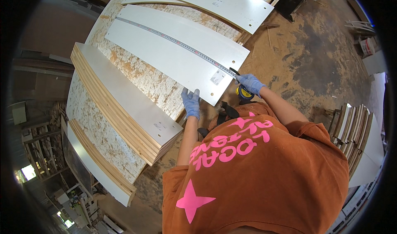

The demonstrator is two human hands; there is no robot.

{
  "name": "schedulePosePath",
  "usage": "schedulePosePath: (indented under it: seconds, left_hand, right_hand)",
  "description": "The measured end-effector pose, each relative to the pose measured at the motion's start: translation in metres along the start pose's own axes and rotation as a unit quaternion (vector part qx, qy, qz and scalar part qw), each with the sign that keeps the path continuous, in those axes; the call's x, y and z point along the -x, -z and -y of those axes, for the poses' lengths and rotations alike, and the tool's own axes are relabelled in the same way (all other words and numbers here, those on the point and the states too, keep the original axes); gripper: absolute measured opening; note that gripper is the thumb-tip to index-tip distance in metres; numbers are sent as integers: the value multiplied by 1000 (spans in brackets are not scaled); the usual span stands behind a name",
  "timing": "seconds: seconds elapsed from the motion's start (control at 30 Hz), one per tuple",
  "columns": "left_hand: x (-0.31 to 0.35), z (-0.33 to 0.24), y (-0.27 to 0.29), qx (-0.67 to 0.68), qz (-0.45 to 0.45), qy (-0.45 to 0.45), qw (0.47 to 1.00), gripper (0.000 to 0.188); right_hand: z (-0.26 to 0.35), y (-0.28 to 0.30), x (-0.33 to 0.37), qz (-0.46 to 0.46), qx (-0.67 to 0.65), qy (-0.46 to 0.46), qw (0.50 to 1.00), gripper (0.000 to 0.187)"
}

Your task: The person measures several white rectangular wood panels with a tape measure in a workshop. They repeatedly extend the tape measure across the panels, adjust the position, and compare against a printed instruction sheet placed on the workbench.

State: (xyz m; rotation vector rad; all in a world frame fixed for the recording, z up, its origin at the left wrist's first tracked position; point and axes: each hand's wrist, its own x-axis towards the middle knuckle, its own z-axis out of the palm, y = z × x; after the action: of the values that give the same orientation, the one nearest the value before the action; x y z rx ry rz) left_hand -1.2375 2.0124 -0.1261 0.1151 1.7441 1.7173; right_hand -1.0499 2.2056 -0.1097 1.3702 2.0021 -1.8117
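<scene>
A white panel (pixel 165 48) lies on the worktable, with a steel tape blade (pixel 178 42) stretched along its length. My left hand (pixel 191 104), in a blue glove, rests at the panel's near edge with its fingers apart. At the panel's right end my right hand (pixel 250 84), gloved alike, is closed on the tape measure. Its yellow and dark blue case (pixel 244 94) sits just below the fingers. A thin black curved piece by the fingertips is too small to name. A paper label (pixel 217 77) is stuck near that end, which also has small holes.
Left of the panel stands a stack of white-faced boards (pixel 124 97); a lower stack (pixel 99 163) lies beyond it. Farther up the scuffed worktable (pixel 144 97) are more white panels (pixel 206 2). More boards (pixel 351 134) lean at the right. Sawdust covers the floor (pixel 308 56).
</scene>
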Motion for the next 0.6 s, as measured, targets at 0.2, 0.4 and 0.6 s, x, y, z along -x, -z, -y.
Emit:
schedulePosePath:
  seconds: [0.2,0.4,0.6]
  left_hand:
    - [3,-6,-3,-15,-4,-8,1000,65]
    - [5,-7,-3,-4,-2,0,1000,65]
    - [3,-6,-4,-4,-7,4,1000,64]
  right_hand:
    - [1,0,1,0,2,2,1000,43]
    - [4,1,4,1,-3,8,1000,42]
    - [2,1,2,2,-3,11,1000,40]
